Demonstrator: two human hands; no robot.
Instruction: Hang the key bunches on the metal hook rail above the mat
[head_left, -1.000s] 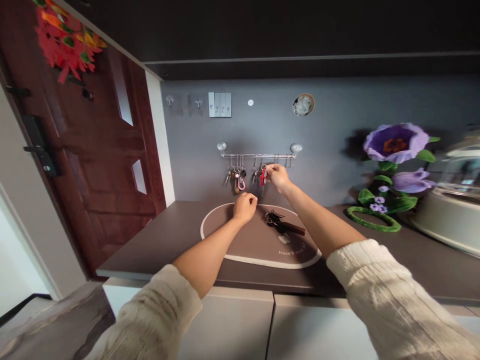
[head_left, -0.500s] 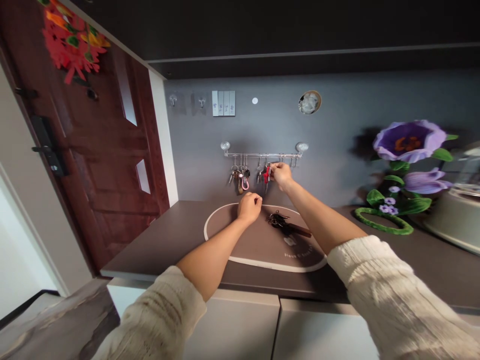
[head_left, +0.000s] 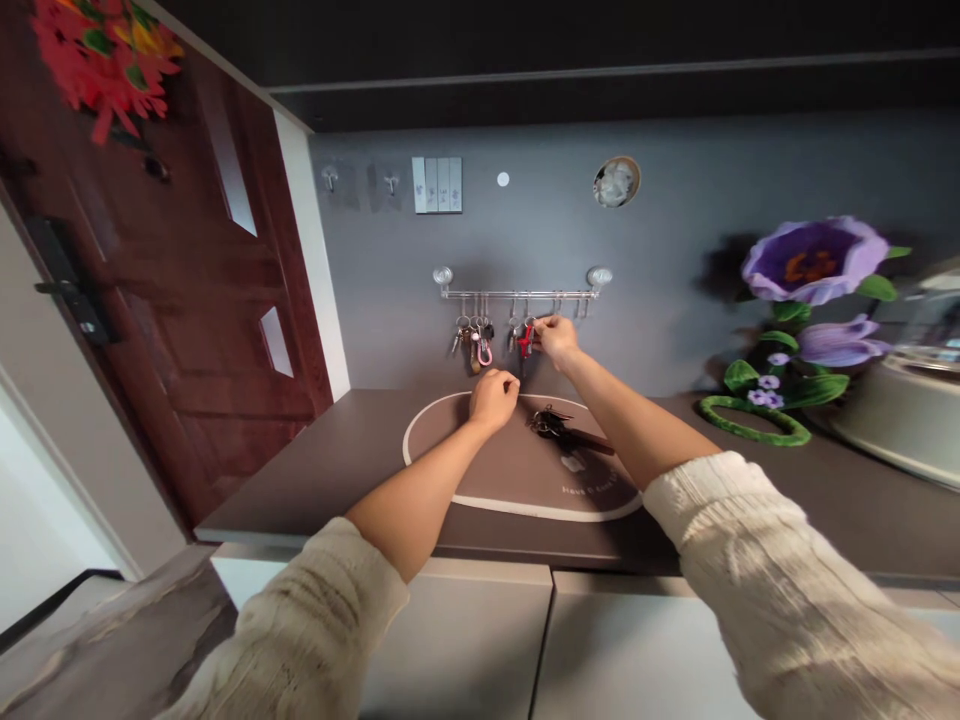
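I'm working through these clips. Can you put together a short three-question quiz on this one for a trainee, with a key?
1. Multiple choice: where does the dark key bunch lie?
A) on a wall hook
B) on the mat
C) on the door handle

2. True or false: the purple flowers stand at the left edge of the picture, touching the door.

3. Fill in the blank: the person's ____ has its fingertips at the red-tagged keys, just below the hook rail.

Key: 1. B; 2. False; 3. right hand
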